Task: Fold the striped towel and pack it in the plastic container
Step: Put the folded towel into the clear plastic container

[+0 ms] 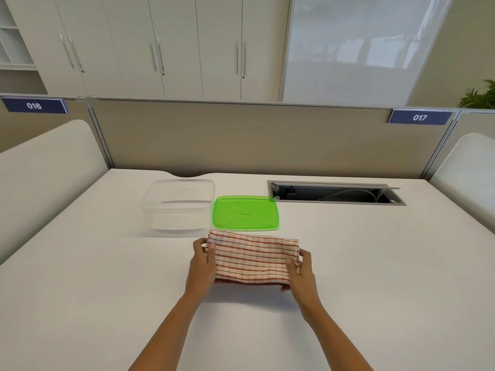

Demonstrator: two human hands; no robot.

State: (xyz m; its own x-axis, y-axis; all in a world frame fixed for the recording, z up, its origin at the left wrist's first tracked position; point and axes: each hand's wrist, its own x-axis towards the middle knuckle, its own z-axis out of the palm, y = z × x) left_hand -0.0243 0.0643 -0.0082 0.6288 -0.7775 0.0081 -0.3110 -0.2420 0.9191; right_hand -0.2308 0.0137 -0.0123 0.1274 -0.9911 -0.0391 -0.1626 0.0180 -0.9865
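Note:
The striped towel (253, 257), cream with red stripes, is folded into a rectangle at the middle of the white table. My left hand (201, 263) grips its left end, thumb on top and fingers underneath. Its right end is gripped the same way by my right hand (301, 269). The towel's near edge is slightly off the table. Beyond the towel to the left stands the clear plastic container (150, 202), open, with nothing inside. Its green lid (245, 212) lies flat just to the right of it, directly behind the towel.
An open cable hatch (334, 194) is recessed in the table at the back right. A beige partition (241, 137) closes the far edge. White side panels stand at the left (42, 170) and the right (471, 172).

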